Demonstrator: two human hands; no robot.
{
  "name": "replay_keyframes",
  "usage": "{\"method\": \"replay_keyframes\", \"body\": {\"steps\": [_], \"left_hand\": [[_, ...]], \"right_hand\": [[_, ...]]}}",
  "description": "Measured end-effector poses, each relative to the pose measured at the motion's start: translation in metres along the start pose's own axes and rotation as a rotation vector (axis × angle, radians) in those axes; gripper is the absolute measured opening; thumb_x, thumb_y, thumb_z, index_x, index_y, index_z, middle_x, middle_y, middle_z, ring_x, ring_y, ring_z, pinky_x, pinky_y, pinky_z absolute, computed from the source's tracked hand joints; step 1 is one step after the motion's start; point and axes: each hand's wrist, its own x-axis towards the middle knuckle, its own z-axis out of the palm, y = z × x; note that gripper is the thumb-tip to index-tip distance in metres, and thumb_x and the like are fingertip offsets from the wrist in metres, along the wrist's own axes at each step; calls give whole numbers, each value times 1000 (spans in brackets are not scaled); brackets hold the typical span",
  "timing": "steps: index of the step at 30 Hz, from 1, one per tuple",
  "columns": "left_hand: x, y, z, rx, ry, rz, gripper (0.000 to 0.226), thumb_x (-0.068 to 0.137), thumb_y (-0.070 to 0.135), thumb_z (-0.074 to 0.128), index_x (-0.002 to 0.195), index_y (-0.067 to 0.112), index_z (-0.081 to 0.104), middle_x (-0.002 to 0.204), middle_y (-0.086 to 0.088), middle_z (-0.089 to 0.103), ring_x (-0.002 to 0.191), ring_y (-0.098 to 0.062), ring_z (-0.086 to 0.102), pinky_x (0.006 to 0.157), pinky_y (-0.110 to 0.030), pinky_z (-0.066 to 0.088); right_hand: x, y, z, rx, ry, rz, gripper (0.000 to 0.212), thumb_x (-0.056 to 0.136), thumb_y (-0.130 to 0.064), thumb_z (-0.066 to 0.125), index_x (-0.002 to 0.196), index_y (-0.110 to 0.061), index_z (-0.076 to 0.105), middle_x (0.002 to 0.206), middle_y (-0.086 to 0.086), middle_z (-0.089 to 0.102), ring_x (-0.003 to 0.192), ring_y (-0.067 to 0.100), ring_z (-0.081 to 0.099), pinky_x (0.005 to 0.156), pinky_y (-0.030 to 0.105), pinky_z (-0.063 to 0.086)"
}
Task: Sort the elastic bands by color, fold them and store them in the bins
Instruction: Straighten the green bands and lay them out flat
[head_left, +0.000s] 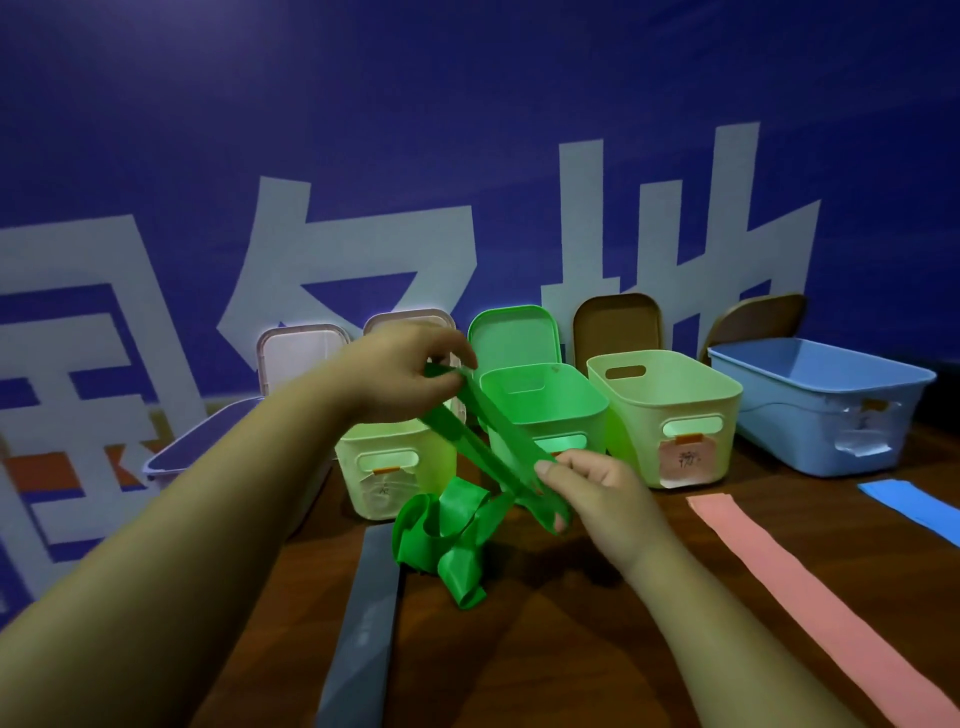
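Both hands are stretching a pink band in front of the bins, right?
Not pink: the head view shows the left hand and right hand stretching a green band in front of the bins. The pink band lies flat on the table.

One view: head cam, wide-angle, above the near table (597, 649) edge, facing forward and pitched down. Close range: forearms enter at 7 and 5 o'clock, left hand (410, 374) and right hand (597, 499) hold the green band (488, 447) mid-frame. Bins (545, 426) run 12 to 2 o'clock ahead; the blue wall (467, 130) fills the top half.
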Motion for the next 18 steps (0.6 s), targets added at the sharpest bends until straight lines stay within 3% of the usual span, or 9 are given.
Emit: {"method": "replay_keyframes", "body": {"steps": [3, 5, 10, 16, 18], "left_hand": [[-4, -4, -6, 188, -75, 104, 23, 97, 39, 60, 115, 32, 72, 99, 12, 65, 87, -2, 59, 75, -27, 53], [-5, -6, -5, 267, -88, 162, 25, 96, 43, 58, 111, 29, 73, 91, 11, 65, 79, -1, 57, 66, -18, 43], [-6, -9, -3, 422, -89, 179, 43, 90, 58, 41, 100, 28, 70, 79, 8, 65, 71, -8, 60, 62, -15, 31], [-6, -2, 3, 33, -51, 54, 27, 98, 45, 51, 108, 30, 72, 89, 19, 60, 83, 3, 58, 71, -27, 44], [-6, -1, 11, -205, 16, -1, 18, 102, 38, 57, 103, 29, 73, 89, 14, 64, 83, 0, 60, 73, -25, 45]], "right_hand": [[1, 8, -2, -267, 109, -50, 37, 100, -49, 64, 78, -21, 74, 64, 3, 65, 61, 20, 63, 62, 36, 48], [1, 9, -4, -429, 148, -70, 38, 98, -58, 59, 77, -29, 72, 61, -7, 62, 60, 14, 58, 57, 32, 42], [-2, 3, -7, -700, 142, -4, 49, 99, -69, 48, 75, -32, 70, 68, -6, 67, 69, 12, 62, 61, 34, 49], [-4, -2, 1, -51, 3, 30, 46, 106, -42, 58, 71, -13, 66, 63, 6, 61, 66, 18, 62, 78, 38, 48], [-6, -4, 4, 110, -19, 41, 39, 106, -35, 60, 72, -16, 64, 63, 4, 57, 67, 18, 59, 81, 34, 47]]}}
